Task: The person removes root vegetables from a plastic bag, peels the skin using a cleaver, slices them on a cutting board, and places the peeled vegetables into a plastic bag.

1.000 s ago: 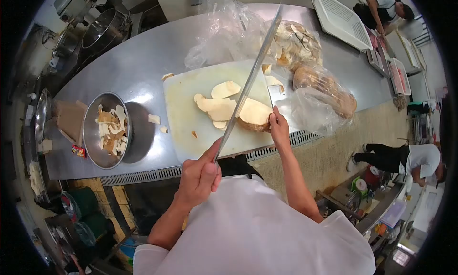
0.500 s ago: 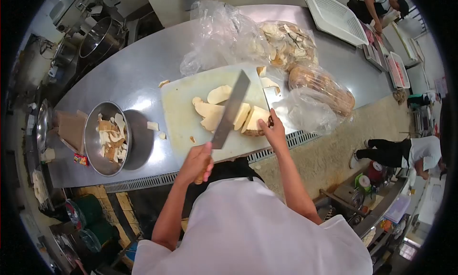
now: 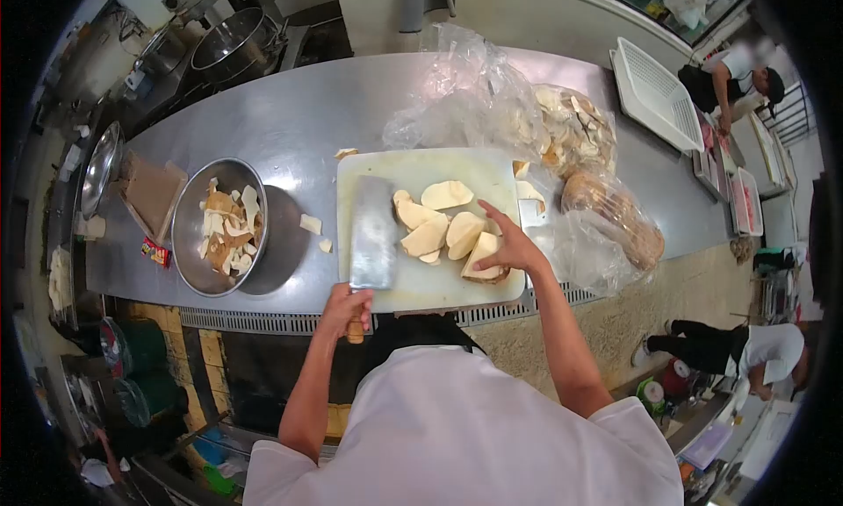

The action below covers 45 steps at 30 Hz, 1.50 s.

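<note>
Pale chunk (image 3: 483, 246) just right of frame centre touches your spread right hand (image 3: 518, 247); your left hand (image 3: 343, 309) grips a cleaver (image 3: 374, 234)

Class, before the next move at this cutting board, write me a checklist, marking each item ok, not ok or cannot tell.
1. Left hand gripping the cleaver by its handle: ok.
2. Blade apart from the right hand: ok, pale cut pieces lie between.
3. Right hand's fingers tucked in: not ok, they are spread.
4. Scraps all in the metal bowl: not ok, some lie on the steel table.
5. Cutting board secured against slipping: cannot tell.
</note>
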Motion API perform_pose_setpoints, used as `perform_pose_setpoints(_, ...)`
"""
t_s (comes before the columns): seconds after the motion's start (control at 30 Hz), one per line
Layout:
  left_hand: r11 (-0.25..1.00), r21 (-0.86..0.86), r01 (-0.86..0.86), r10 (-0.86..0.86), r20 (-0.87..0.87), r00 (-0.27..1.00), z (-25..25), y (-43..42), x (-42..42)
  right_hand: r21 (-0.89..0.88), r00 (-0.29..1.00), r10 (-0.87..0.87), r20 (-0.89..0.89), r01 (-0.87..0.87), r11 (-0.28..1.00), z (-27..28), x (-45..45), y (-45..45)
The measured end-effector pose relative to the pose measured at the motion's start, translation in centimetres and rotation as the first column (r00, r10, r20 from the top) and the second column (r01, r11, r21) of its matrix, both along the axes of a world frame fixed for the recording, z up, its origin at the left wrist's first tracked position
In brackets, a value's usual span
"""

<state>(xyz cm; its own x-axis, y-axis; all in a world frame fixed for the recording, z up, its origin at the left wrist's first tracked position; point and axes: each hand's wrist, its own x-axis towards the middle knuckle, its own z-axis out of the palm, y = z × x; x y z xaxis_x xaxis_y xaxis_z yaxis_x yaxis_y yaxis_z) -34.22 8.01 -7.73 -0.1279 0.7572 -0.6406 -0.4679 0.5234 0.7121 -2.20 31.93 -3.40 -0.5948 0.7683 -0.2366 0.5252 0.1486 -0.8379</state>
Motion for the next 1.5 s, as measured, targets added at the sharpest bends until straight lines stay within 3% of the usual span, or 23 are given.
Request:
perform_pose_setpoints(0.07,0.98,-0.014,0.199,-0.2,-0.032,0.979,0.3,1.7,2.2,-0.053,0.989,0.145,-0.012,-0.145,0.988,0.2,-1.1,1.3)
perform_pose_setpoints(0.17,0.97,0.052,0.237,-0.239,0.029,0.971,-0.6,3.4,4.8,-0.028,0.974,0.227,-0.007,-0.227,0.973,-0.4,-3.1,2.0)
perform_pose_setpoints(0.27,0.971,0.11,0.214,-0.216,0.009,0.976,-0.5,4.0,4.7,-0.11,0.979,0.203,0.021,-0.2,0.974,-1.1,-4.8,2.4)
perform_pose_setpoints(0.47,0.985,0.123,0.123,-0.133,0.084,0.988,1.2,2.1,2.5,-0.111,0.969,0.241,0.044,-0.235,0.966,3.0,-8.3,1.2)
perform_pose_setpoints(0.57,0.984,0.179,0.002,-0.021,0.104,0.994,4.0,-0.2,1.3,-0.149,0.952,0.294,-0.09,-0.305,0.941,3.7,-11.5,1.2)
perform_pose_setpoints(0.63,0.984,0.178,-0.03,0.02,0.058,0.998,6.3,-1.8,-0.4,-0.12,0.933,0.346,-0.097,-0.356,0.927,6.2,-15.1,0.8)
perform_pose_setpoints(0.7,0.985,0.12,-0.125,0.132,-0.047,0.99,9.5,-3.7,-2.8,0.02,0.889,0.447,-0.098,-0.447,0.894,9.1,-19.6,-0.2)
perform_pose_setpoints(0.83,0.949,0.069,-0.309,0.316,-0.277,0.907,15.7,-7.3,-8.4,-0.022,0.8,0.563,-0.211,-0.579,0.815,12.1,-30.8,-2.0)
perform_pose_setpoints(0.9,0.916,0.059,-0.398,0.389,-0.376,0.841,18.5,-7.4,-10.7,-0.143,0.739,0.552,-0.386,-0.639,0.756,11.1,-36.7,-2.8)
perform_pose_setpoints(0.97,0.893,0.077,-0.444,0.427,-0.457,0.78,19.1,-6.8,-13.1,-0.338,0.798,0.466,-0.382,-0.59,0.733,10.1,-41.1,-3.7)
perform_pose_setpoints(1.1,0.876,0.083,-0.476,0.397,-0.685,0.611,17.2,-7.8,-16.3,-0.262,0.821,0.334,-0.462,-0.487,0.833,4.5,-43.2,-3.0)
perform_pose_setpoints(1.17,0.89,0.082,-0.448,0.352,-0.747,0.564,17.4,-9.3,-15.6,0.127,0.877,0.3,-0.376,-0.272,0.954,3.4,-39.2,-1.1)
perform_pose_setpoints(1.27,0.84,0.208,-0.501,0.494,-0.674,0.549,17.7,-12.1,-13.3,0.505,0.956,0.251,-0.15,-0.144,0.851,0.9,-28.7,3.5)
perform_pose_setpoints(1.3,0.828,0.217,-0.517,0.507,-0.682,0.527,17.7,-13.2,-12.7,0.496,0.982,0.186,-0.041,-0.141,0.857,-0.3,-24.9,5.2)
perform_pose_setpoints(1.37,0.776,0.217,-0.593,0.579,-0.619,0.531,17.4,-14.7,-11.5,0.503,0.932,-0.025,0.362,-0.172,0.847,-1.8,-18.0,7.1)
perform_pose_setpoints(1.43,0.783,0.2,-0.589,0.571,-0.608,0.552,17.0,-15.6,-10.9,0.502,0.838,-0.121,0.531,-0.196,0.842,-4.5,-13.1,7.7)
perform_pose_setpoints(1.5,0.759,0.252,-0.6,0.616,-0.575,0.538,16.5,-15.6,-10.4,0.52,0.849,-0.146,0.507,-0.167,0.838,-2.8,-11.4,5.6)
